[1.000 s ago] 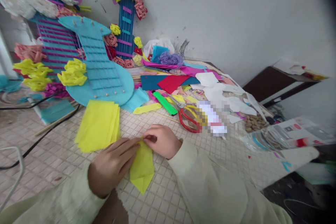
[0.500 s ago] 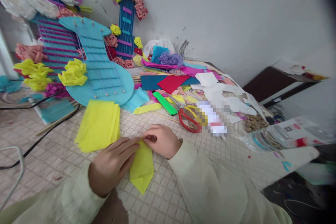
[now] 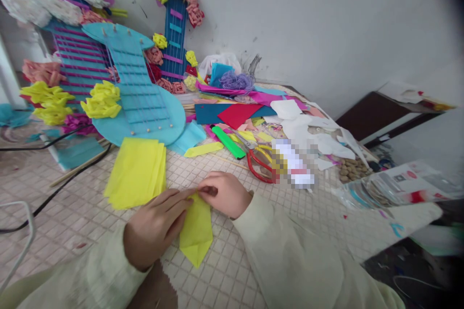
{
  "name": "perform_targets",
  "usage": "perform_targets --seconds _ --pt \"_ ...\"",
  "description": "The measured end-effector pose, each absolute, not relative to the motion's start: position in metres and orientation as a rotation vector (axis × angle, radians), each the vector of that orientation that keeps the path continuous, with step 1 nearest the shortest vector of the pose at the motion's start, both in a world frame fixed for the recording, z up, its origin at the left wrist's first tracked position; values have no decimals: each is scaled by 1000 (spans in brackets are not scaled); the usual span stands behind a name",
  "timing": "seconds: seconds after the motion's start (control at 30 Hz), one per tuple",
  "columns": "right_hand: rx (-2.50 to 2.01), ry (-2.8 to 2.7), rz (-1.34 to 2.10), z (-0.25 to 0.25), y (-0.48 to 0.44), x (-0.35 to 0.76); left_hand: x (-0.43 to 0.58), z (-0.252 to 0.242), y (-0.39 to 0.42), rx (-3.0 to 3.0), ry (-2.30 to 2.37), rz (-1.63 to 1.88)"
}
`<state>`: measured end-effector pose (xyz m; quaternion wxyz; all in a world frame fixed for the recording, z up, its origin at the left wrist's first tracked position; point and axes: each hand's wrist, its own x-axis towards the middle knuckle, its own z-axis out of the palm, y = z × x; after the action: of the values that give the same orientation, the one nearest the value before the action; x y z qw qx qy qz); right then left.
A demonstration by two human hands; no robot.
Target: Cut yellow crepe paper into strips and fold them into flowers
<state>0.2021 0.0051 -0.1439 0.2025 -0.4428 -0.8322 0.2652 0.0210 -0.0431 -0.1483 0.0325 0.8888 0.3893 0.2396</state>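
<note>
A folded piece of yellow tissue paper (image 3: 196, 231) lies on the tiled tabletop (image 3: 224, 270) in front of me. My left hand (image 3: 155, 227) rests on its left edge, fingers stretched flat and pressing the paper down. My right hand (image 3: 223, 193) is curled at the paper's top corner, fingertips pinching it. Both wrists wear pale cream sleeves. A stack of yellow tissue sheets (image 3: 136, 173) lies just behind my left hand.
Red-handled scissors (image 3: 259, 161) and a green marker (image 3: 227, 142) lie behind my right hand amid loose coloured paper. A blue guitar-shaped craft (image 3: 141, 101) with paper flowers stands at the back left. Black cables (image 3: 54, 188) cross the left side. A plastic bottle (image 3: 380, 188) lies at the right.
</note>
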Motion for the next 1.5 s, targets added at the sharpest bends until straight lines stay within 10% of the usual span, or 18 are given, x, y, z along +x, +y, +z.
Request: perform_targets --seconds 1.5 --pt "-1063 -2312 710 -152 4 201 23 -158 -52 2869 1336 778"
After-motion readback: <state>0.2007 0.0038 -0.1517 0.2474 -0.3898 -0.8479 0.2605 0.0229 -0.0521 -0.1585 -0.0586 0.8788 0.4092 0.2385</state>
